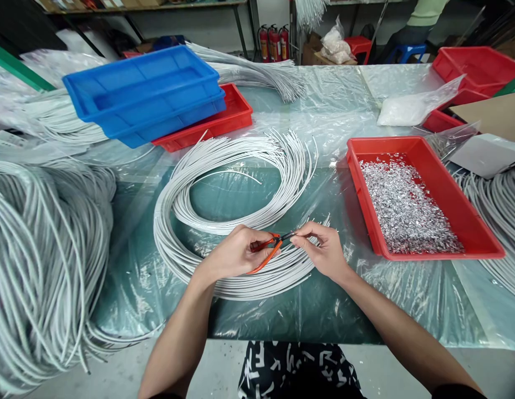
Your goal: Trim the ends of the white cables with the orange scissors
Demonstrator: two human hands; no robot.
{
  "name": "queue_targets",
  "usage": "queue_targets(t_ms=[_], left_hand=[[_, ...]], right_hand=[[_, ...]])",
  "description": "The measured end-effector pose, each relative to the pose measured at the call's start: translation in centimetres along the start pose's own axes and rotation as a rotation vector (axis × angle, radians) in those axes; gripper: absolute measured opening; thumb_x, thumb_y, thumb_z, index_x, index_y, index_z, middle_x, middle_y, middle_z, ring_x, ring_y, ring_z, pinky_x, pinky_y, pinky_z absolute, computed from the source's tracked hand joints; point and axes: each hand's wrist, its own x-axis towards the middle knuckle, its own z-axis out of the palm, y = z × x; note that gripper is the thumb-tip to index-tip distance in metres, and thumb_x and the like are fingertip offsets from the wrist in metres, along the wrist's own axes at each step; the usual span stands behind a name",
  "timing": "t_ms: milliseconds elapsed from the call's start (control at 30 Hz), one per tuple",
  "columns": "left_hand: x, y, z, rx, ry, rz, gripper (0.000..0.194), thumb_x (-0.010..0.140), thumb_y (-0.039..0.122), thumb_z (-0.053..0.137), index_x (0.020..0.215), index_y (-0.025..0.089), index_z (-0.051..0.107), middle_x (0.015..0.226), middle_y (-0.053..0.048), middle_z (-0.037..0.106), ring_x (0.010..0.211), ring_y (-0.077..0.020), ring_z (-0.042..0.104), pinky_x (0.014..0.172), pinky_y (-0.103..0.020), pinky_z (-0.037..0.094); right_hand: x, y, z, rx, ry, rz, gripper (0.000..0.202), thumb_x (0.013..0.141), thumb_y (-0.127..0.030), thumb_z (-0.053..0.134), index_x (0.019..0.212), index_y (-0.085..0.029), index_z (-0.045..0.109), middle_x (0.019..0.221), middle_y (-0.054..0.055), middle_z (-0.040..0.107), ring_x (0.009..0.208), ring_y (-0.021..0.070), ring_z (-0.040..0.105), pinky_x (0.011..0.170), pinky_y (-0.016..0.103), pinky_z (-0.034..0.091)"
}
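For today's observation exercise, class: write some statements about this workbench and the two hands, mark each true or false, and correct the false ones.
1. The left hand holds an orange-handled tool. True.
2. The red tray on the right holds small silvery pieces. True.
3. The blue trays sit under a red one. False: they are stacked on top of a red tray.
4. The right hand rests inside the red tray. False: it is over the white cable coil, pinching at the tool's tip.

Bare forearms; black garment (296,368) with white lettering.
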Motion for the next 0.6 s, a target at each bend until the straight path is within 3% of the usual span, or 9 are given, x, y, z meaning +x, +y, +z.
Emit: queue_targets(t_ms=[200,600], left_hand=[[-0.01,0.02,0.12,-0.072,-0.02,-0.027,0.024,0.09,0.028,0.055,0.076,0.011,0.063,0.061,0.003,0.044,0.058,-0.0081,0.031,0.051,-0.02,0.027],[0.23,0.17,0.27,-0.134,-0.027,-0.069,0.028,0.089,0.034,0.057,0.079,0.01,0.065,0.062,0.003,0.041,0.059,-0.0085,0.029,0.052,-0.021,0.028]], right_hand=[[-0.03,-0.41,-0.04,-0.075,0.017,-0.033,0.012,0.085,-0.025,0.069,0.075,-0.018,0.068,0.072,0.002,0.071,0.065,0.0147,0.063,0.063,0.027,0.05],[0.0,-0.16,0.03,0.002,0.05,0.001,0.003,0.081,-0.02,0.072,0.079,-0.019,0.074,0.075,0.003,0.074,0.068,0.0153,0.067,0.064,0.026,0.053]])
